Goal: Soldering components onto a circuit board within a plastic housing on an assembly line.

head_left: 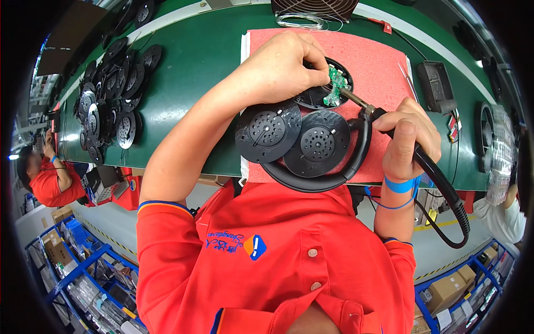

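My right hand [409, 139] grips a soldering iron [427, 161] by its black handle. The iron's metal tip points left onto a green circuit board [335, 88] inside an open black headphone ear cup [311, 98]. My left hand [295, 67] is pinched over the board's left side, its fingertips closed; whatever they hold is too small to make out. Two round black speaker plates [268, 132] with perforated centres lie just below the cup. Around them curves the black headband [334, 181], near the table's front edge. All of this rests on a pink foam mat [370, 53].
A pile of black speaker plates [119, 83] covers the green table's left part. At the back stand a fan-like grille [314, 8] and a coil of solder wire [300, 21]. Right of the mat are tweezers [408, 80], a dark tray [436, 86] and clear plastic packaging [499, 153].
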{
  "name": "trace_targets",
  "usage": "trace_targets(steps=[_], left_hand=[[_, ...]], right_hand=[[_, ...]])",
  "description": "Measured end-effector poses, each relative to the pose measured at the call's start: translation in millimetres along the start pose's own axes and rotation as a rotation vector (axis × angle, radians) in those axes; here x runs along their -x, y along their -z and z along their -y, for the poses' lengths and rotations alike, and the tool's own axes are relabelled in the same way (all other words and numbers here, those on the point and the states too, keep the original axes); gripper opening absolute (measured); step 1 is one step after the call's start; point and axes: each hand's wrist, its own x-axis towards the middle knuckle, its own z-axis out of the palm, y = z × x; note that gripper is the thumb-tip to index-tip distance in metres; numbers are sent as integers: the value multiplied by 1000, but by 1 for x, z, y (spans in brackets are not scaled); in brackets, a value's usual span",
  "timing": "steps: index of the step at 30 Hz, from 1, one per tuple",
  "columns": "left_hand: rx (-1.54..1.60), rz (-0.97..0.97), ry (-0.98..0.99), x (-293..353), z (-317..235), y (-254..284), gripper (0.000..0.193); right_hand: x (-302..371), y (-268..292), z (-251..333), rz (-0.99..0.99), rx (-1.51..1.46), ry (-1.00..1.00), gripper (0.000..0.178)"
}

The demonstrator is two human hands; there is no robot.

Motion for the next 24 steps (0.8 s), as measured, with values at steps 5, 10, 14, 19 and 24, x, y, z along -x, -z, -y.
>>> trace_targets(steps=[5,10,14,19,24], left_hand=[[-3,5,3,0,0,0,15],[3,19,11,0,-1,1,15],[-28,8,-27,1,0,1,15],[-94,80,33,1,-5,4,15],[-101,71,37,1,-5,3,16]], right_hand=[[0,0,1,8,10,-15,38],[0,-1,0,2,3,-1,39],[0,-1,0,11,4,-4,39],[0,-1,1,23,8,-7,39],[0,-1,1,21,3,-14,38]])
